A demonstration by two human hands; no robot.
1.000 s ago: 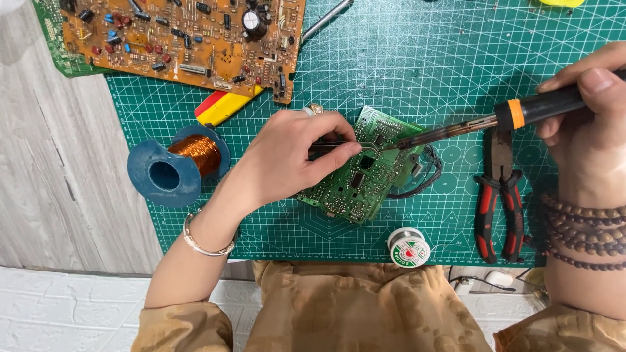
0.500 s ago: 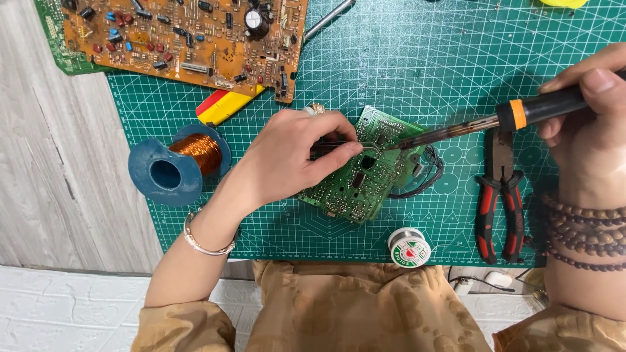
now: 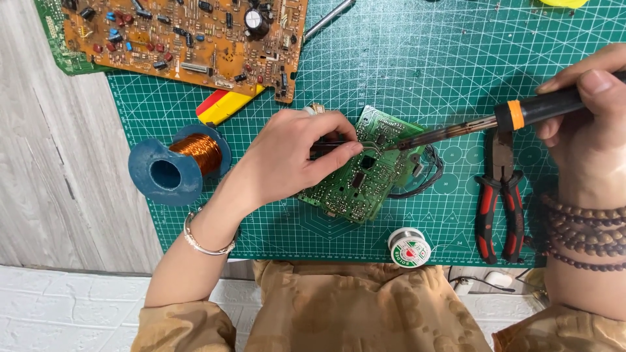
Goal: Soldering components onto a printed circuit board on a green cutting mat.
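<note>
While the soldering iron (image 3: 456, 132) tip touches the small green circuit board (image 3: 365, 176) mid-mat (image 3: 404, 58) | right hand (image 3: 587, 124) closed round iron handle | left hand (image 3: 293, 160) pinching something thin, unclear, at the joint | step: soldering, judged | next: steady tip.

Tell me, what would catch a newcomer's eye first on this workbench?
Probably the middle of the green cutting mat: the right hand holds a soldering iron with its tip on a small green circuit board, which the left hand steadies. Next, the large orange circuit board at top left and the copper wire spool on the left.
</note>
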